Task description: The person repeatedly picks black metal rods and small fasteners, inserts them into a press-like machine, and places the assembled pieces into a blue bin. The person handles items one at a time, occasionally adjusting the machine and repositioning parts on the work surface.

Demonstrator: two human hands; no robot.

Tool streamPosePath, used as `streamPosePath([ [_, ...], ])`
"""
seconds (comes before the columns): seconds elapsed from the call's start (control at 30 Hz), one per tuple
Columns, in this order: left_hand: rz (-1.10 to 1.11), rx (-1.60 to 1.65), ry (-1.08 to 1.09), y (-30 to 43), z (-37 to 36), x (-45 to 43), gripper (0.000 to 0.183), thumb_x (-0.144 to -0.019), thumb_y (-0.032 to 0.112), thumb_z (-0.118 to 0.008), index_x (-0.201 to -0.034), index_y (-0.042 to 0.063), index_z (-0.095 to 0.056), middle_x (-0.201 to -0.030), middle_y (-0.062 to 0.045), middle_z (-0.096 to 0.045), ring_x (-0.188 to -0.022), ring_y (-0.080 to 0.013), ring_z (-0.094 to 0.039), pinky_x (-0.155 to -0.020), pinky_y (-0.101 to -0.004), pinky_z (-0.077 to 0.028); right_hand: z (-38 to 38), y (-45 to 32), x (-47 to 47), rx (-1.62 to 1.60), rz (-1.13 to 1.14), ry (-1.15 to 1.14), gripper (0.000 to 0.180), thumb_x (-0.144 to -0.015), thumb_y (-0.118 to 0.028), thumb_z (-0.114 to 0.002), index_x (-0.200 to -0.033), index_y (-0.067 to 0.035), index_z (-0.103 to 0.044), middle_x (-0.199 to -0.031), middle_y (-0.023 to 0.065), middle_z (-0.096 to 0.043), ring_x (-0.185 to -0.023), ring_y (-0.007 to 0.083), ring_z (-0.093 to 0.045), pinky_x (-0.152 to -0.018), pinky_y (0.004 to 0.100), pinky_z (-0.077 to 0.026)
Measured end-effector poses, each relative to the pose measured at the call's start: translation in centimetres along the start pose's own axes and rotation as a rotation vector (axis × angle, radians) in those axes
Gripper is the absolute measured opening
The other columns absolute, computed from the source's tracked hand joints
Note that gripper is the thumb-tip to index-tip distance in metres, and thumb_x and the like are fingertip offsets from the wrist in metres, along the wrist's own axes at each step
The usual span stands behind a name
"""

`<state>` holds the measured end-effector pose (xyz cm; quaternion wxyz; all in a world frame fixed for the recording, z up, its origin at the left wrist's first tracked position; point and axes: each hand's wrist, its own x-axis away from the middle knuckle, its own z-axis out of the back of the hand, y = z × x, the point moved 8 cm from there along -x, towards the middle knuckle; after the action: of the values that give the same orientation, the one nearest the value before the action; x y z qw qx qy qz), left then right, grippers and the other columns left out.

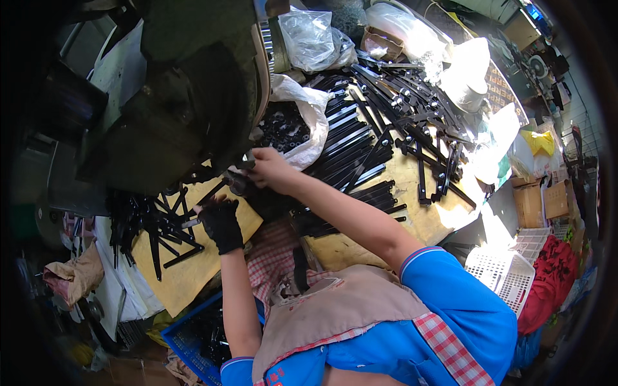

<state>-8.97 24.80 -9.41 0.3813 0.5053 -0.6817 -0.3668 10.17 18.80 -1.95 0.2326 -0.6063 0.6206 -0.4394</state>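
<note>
My left hand (pixel 221 226), in a black glove with bare fingertips, is at the lower end of a black metal bar (pixel 212 192). The bar slants up to the working end of a large dark machine (pixel 193 96), and my blurred fingertips seem to pinch it. My bare right hand (pixel 270 169) reaches in from the other side, its fingers bent against a metal part (pixel 247 160) under the machine head. What those fingers hold, if anything, is hidden. Beside the left hand, loose black metal bars (pixel 176 236) lie piled on a yellowish board (pixel 212 260).
A white sack (pixel 316 116) of small black parts (pixel 285 130) stands behind my right hand. Rows of black flat bars (pixel 347 140) and jointed bar assemblies (pixel 410 106) cover the yellowish tabletop (pixel 410 193). A blue crate (pixel 188 347) is low at left; a white basket (pixel 502 275) is at right.
</note>
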Motion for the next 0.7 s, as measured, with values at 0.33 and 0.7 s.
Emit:
streamPosePath([
  [0.33, -0.032, -0.355, 0.106, 2.0, -0.7, 12.5, 0.039, -0.101, 0.039, -0.042, -0.094, 0.003, -0.056, -0.081, -0.008, -0.057, -0.067, -0.0158, -0.055, -0.063, -0.0273, -0.046, 35.5, -15.3, 15.8, 1.552, -0.362, 0.871, 0.05, -0.071, -0.052, -0.073, -0.077, -0.003, -0.071, -0.088, 0.017, -0.07, -0.088, 0.0302, -0.068, -0.078, 0.0401, -0.053],
  [0.7, -0.918, -1.142, -1.298, -7.3, -23.2, 17.4, 0.032, -0.079, 0.009, -0.06, -0.111, 0.005, -0.061, -0.128, -0.012, -0.057, -0.124, -0.0306, -0.05, -0.106, -0.0439, -0.038, 30.7, -20.9, 17.0, 1.544, 0.13, 0.689, 0.025, -0.072, -0.023, -0.07, -0.077, 0.002, -0.07, -0.069, 0.0153, -0.066, -0.063, 0.0245, -0.064, -0.065, 0.0363, -0.05],
])
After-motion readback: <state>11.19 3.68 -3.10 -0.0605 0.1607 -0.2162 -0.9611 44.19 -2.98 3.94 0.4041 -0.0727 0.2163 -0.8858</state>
